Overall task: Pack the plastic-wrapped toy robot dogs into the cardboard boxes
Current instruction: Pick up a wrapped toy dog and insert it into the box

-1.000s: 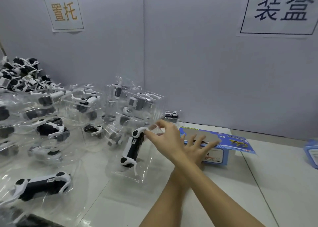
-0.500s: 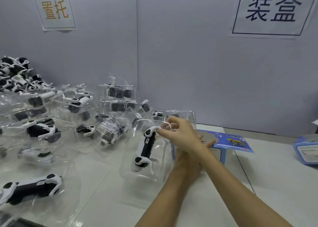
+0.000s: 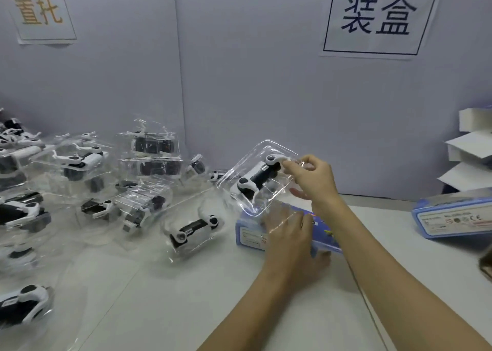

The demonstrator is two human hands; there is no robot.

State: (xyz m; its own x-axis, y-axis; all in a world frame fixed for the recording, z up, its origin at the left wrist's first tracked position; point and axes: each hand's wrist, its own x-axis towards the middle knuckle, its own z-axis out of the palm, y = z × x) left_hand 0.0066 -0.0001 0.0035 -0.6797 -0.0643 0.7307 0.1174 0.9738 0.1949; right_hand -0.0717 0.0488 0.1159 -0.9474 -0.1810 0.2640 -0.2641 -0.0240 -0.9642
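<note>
A black-and-white toy robot dog in a clear plastic shell hangs tilted in the air, just above the far left end of a blue cardboard box that lies on the white table. My right hand pinches the shell's right edge near the dog's leg. My left hand rests flat on top of the blue box with straight, spread fingers, its thumb at the box's near side. Another wrapped dog lies on the table just left of the box.
Several more plastic-wrapped dogs are heaped across the table's left half. A second blue box lies at the right, with white folded cardboard behind it. A grey partition wall closes the back.
My right hand has lifted the wrapped dog off the table and carried it right, over the blue box; my arms are no longer crossed. My left hand has stayed on the box.
</note>
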